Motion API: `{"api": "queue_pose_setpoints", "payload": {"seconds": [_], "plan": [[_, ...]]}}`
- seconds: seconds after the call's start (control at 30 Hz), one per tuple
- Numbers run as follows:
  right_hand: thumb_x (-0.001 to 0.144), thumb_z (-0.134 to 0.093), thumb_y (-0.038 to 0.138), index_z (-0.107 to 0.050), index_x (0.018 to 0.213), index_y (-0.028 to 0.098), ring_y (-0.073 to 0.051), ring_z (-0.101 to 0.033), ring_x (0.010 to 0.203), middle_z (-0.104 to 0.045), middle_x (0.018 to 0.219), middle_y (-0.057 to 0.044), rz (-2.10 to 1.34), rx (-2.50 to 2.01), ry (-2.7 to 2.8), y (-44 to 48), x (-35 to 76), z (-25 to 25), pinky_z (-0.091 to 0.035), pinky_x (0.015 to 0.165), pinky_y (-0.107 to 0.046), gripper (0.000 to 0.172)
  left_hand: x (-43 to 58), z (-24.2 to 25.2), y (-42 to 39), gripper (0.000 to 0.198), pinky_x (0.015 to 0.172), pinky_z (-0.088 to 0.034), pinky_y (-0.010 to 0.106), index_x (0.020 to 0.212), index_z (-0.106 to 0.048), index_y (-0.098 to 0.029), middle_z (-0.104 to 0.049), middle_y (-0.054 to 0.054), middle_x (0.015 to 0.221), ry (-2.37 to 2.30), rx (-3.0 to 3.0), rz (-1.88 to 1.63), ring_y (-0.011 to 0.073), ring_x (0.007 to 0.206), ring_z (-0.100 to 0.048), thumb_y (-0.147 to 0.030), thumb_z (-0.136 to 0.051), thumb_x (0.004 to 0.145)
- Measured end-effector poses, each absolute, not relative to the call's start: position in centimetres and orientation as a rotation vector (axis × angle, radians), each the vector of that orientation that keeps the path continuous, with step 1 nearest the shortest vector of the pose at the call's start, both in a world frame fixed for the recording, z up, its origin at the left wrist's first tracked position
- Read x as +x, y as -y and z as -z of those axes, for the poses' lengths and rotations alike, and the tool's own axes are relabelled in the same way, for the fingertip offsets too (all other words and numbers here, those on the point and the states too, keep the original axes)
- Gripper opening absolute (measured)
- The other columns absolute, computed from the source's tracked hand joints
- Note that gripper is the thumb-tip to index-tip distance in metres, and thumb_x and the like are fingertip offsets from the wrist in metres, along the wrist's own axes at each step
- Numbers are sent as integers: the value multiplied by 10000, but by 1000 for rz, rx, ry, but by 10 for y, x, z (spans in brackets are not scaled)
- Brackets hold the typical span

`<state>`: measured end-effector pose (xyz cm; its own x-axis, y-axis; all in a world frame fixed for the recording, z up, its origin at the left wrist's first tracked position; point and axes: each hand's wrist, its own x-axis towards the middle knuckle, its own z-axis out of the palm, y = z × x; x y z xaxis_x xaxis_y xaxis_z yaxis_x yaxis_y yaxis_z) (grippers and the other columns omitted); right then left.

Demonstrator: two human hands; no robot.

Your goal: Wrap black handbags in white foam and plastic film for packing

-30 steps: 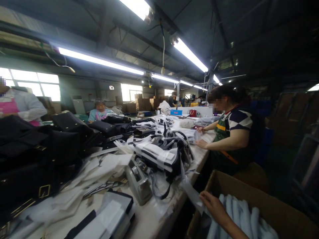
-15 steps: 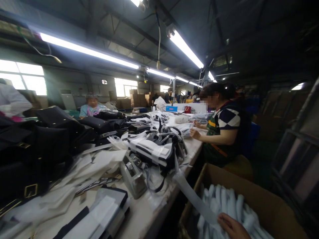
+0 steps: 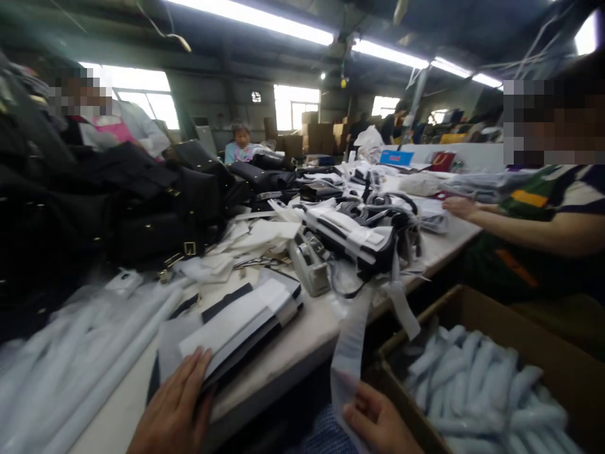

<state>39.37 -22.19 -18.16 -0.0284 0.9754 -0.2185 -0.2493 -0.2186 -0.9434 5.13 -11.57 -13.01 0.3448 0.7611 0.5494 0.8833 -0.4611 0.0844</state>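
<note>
My left hand (image 3: 174, 410) lies at the near edge of the white work table (image 3: 302, 343), fingers stretched against the end of a flat stack of black and white wrapped pieces (image 3: 241, 323). Below the table edge, my right hand (image 3: 378, 421) pinches the lower end of a long strip of white translucent film (image 3: 350, 353), which hangs down from the table. At my right stands an open cardboard box (image 3: 515, 353) filled with several white foam-wrapped rolls (image 3: 472, 384).
Black handbags (image 3: 137, 202) are heaped at the left. A tape dispenser (image 3: 309, 261), bundled straps (image 3: 363, 230) and white paper scraps litter the middle. One person's arms (image 3: 515, 224) work at the right; other people sit across the table at the far left.
The view has dropped and swung left. My right hand has come out of the cardboard box and now holds the film strip at the table edge. My left hand has come into view on the stack.
</note>
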Motion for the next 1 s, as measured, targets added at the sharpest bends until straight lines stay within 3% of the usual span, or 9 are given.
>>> {"api": "queue_pose_setpoints", "payload": {"seconds": [0.07, 0.13, 0.2, 0.27, 0.37, 0.47, 0.67, 0.83, 1.0], "plan": [[678, -791, 573, -491, 1402, 211, -74, -515, 435, -685, 689, 0, -1579, -1041, 832, 197, 349, 180, -453, 465, -196, 864, 52, 128, 119, 580, 1050, -445, 435, 1488, -303, -223, -518, 111, 1432, 1451, -2329, 668, 273, 1245, -551, -306, -468, 939], [669, -799, 578, -609, 1272, 162, -43, -463, 413, -647, 619, 17, -1651, -982, 791, 175, 313, 176, -386, 434, -153, 756, 54, 124, 121, 569, 1041, -453, 397, 1489, -298, -211, -520, 102, 1432, 1441, -2297, 635, 257, 1258, -540, -290, -462, 950], [716, -750, 601, -724, 1012, 105, -44, -488, 434, -627, 565, 5, -1705, -969, 866, 159, 288, 166, -385, 450, -147, 578, 56, 122, 123, 558, 1046, -447, 379, 1484, -309, -212, -518, 89, 1435, 1448, -2290, 625, 245, 1270, -528, -271, -469, 952], [737, -710, 628, -738, 861, 85, -71, -562, 484, -653, 589, -27, -1726, -989, 957, 148, 273, 155, -407, 464, -154, 558, 56, 123, 123, 549, 1053, -439, 376, 1479, -320, -206, -513, 83, 1441, 1452, -2290, 619, 237, 1285, -513, -260, -469, 954], [678, -751, 634, -721, 957, 85, -158, -689, 659, -731, 828, -100, -1720, -1071, 934, 143, 265, 139, -474, 510, -187, 617, 54, 128, 123, 524, 1042, -447, 365, 1469, -346, -190, -501, 74, 1452, 1439, -2271, 620, 228, 1292, -503, -273, -447, 961], [645, -804, 584, -688, 1078, 88, -211, -715, 773, -731, 990, -144, -1810, -1082, 906, 144, 268, 129, -527, 577, -230, 668, 52, 131, 123, 502, 1039, -451, 357, 1456, -375, -183, -490, 63, 1462, 1427, -2252, 621, 222, 1297, -496, -286, -429, 968], [712, -801, 494, -671, 1159, 166, -197, -671, 871, -715, 986, -82, -1931, -919, 899, 139, 265, 126, -543, 703, -280, 569, 50, 134, 121, 524, 1029, -471, 361, 1455, -381, -169, -471, 59, 1477, 1389, -2250, 589, 230, 1299, -498, -364, -422, 970], [718, -756, 592, -701, 1103, 125, -161, -610, 653, -683, 757, -50, -1729, -1001, 1100, 134, 262, 149, -525, 673, -309, 607, 44, 134, 118, 557, 979, -506, 326, 1464, -363, -155, -500, 66, 1453, 1352, -2255, 566, 220, 1250, -548, -414, -389, 971], [741, -722, 614, -558, 1355, 188, -231, -657, 806, -714, 1013, -105, -1788, -900, 1135, 132, 260, 160, -542, 753, -384, 765, 39, 129, 119, 621, 986, -481, 286, 1499, -277, -160, -515, 64, 1442, 1409, -2227, 596, 204, 1238, -557, -340, -471, 938]]}}
